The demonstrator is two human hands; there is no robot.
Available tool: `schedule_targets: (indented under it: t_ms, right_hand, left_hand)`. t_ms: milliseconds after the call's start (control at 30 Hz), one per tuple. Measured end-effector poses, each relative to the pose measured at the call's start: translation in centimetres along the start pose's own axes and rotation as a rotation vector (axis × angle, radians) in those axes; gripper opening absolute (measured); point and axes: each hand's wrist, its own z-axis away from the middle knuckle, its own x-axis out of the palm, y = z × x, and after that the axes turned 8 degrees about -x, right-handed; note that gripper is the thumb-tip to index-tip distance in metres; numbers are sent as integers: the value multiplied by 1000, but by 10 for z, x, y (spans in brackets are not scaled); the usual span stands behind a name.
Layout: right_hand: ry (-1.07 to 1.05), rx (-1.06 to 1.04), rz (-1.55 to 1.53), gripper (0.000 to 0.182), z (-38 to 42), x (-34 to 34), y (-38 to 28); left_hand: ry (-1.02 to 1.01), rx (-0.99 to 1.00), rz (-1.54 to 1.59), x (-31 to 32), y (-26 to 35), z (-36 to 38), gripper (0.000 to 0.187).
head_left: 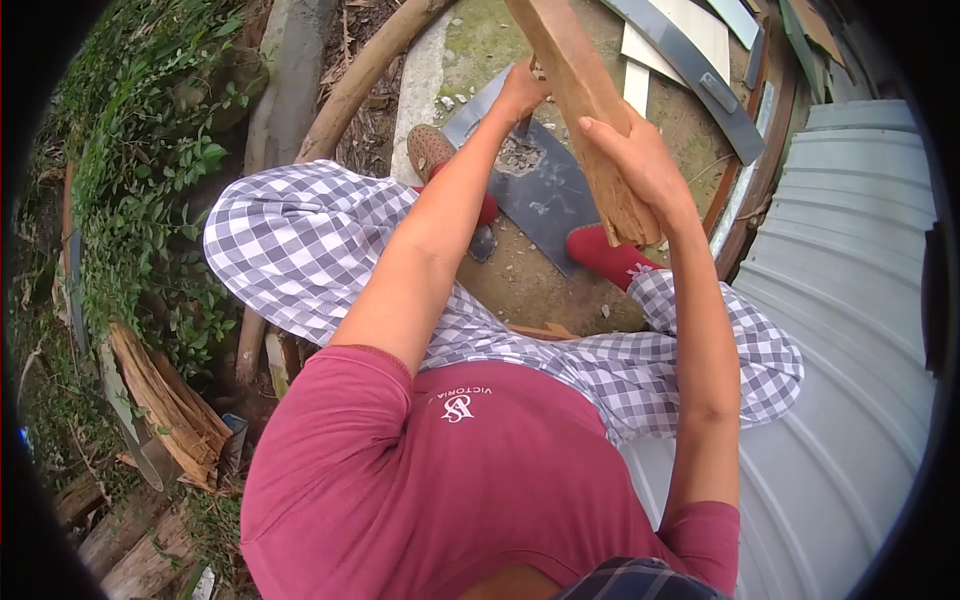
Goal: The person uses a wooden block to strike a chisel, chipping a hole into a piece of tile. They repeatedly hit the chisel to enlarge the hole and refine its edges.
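1. The wooden beam [585, 110] slants in front of the seated person, from the top edge down to just above the right foot; it is long, brown and squared, with flat faces and a rough, splintered lower end.
2. The hands are apart: the right hand [640, 170] clamps the beam near its lower end, thumb laid across the face. The left hand [522, 92] is curled beside the beam's left edge; I cannot tell what, if anything, it grips.
3. Beneath lies a flat, dark grey sheet [555, 210], smooth and straight-edged, bearing a patch of pale, crumbly fragments [519, 157].
4. The feet flank this sheet: a brown, perforated shoe [430, 150] on the left, a red sock [600, 252] on the right.
5. Around them spreads rough, mossy ground [590, 322] scattered with chips.
6. The person wears grey-and-white checked trousers [300, 240] and a soft maroon shirt [500, 490] with white lettering.
7. To the right, ribbed metal sheeting [840, 260] extends beyond a curved grey strip [695, 80] and flat white boards [690, 30].
8. To the left are a rounded, bent log [350, 95], coarse-grained split wood [175, 405] and leafy green plants [140, 170].
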Motion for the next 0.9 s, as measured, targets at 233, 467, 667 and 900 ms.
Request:
schedule_targets:
  t_ms: [233,467,667,900]
  right_hand:
    - [185,-50,16,70,0,-9,-21]
    - [-60,108,-130,69,32,-14,-22]
    - [200,191,-460,59,79,-21,-19]
    - [366,366,-611,51,125,-3,27]
  left_hand:
    - [-37,-54,29,-2,11,11,27]
    - [-73,-19,-139,-2,-3,9,35]
    - [-21,-14,-4,0,-1,41,24]
    - [231,303,-280,20,-3,156,20]
